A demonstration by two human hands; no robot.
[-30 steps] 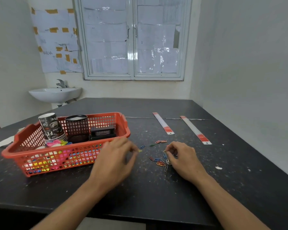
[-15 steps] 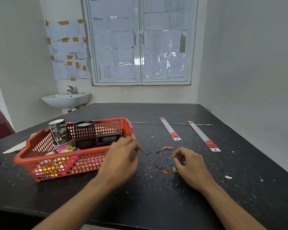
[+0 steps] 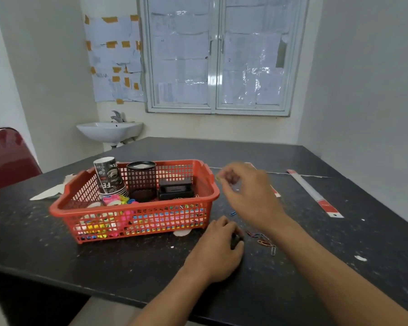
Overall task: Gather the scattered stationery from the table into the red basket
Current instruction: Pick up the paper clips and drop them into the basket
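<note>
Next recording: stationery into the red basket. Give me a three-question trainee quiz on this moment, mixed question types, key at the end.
1. True or false: the right hand lies flat on the table.
2. What stands in the basket between the cups and the black box? A) mesh pot B) bottle C) lamp
3. Fill in: loose ___ lie on the table beside the left hand.
Key: 1 false, it is raised by the basket's rim, pinching what looks like a green clip. 2 A. 3 clips.
</note>
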